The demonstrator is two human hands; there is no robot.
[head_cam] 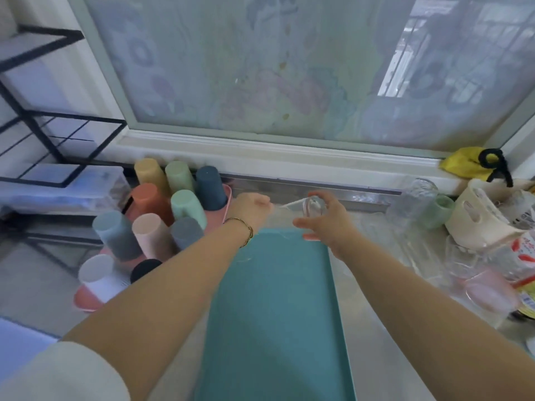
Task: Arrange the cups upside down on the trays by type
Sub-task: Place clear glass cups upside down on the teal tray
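We hold one clear glass (314, 205) in the right hand (327, 224), fingers curled round its wall, just above the far edge of the teal tray (275, 314). The glass is tilted and its mouth is not yet flat on the tray. The left hand (250, 205) hovers at the tray's far left corner with its fingers curled; we cannot tell whether it grasps anything (a faint clear shape lies between the hands, but blur hides it).

Hazards from this position:

1. Slip. Smooth glass held by the wall alone may slide if the grip loosens before the rim seats.
2. Edge placement. If the rim lands on the tray's raised edge, the glass can tip onto the worktop (376, 328).
3. Collision. The left forearm passes just beside the plastic cups (185, 204) inverted on the pink tray (84, 302); a sideways sweep may topple them.
4. Sorting error. A green cup (440, 209) stands among the remaining glasses (417, 198) at the far right of the worktop and belongs with the plastic type.
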